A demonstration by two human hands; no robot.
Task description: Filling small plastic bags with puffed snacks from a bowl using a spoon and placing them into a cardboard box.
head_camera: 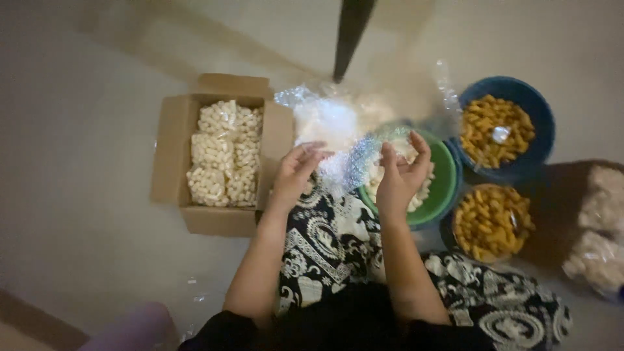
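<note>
Both hands are up over the lap pinching 1 clear plastic bag [348, 159] between them: left hand [296, 170] grips its left edge, right hand [400, 174] its right, just above the green bowl [445, 175]. Cardboard box [172, 156] of packed white snacks sits left.

A single view comes from the camera worn on the person's head. It looks steeply down over the lap onto the floor [84, 214], close enough that both forearms fill the lower middle. The left hand [296, 172] and right hand [402, 175] sit near the centre. The cardboard box [170, 156] lies left, the blue bowl [543, 123] at the right edge.
</note>
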